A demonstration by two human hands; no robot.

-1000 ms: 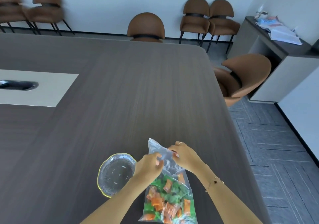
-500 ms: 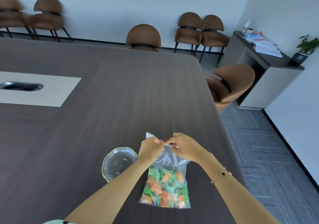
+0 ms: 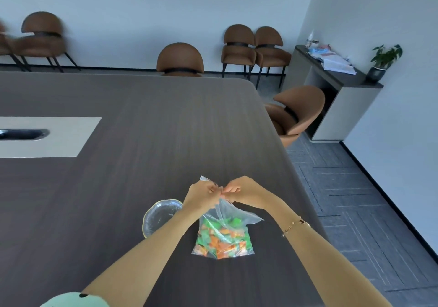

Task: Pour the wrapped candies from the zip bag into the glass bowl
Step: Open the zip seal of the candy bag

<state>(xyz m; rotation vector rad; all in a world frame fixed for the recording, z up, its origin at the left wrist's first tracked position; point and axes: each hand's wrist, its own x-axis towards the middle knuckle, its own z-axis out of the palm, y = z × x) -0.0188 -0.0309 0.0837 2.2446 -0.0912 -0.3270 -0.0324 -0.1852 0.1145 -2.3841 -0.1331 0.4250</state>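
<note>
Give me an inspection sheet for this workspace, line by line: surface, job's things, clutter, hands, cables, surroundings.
Surface: dark wood-grain table with a pale inset panel holding a dark slot.
Job's things: zip bag standing on the table, green and orange candies inside; glass bowl to its left, no candies visible in it, partly hidden by the left forearm.
Clutter: nothing seen on the table.
Hands: left hand and right hand both pinch the bag's top; bracelet on the right wrist.
Cables: nothing seen.
Surroundings: brown chairs, side cabinet with papers, potted plant.
</note>
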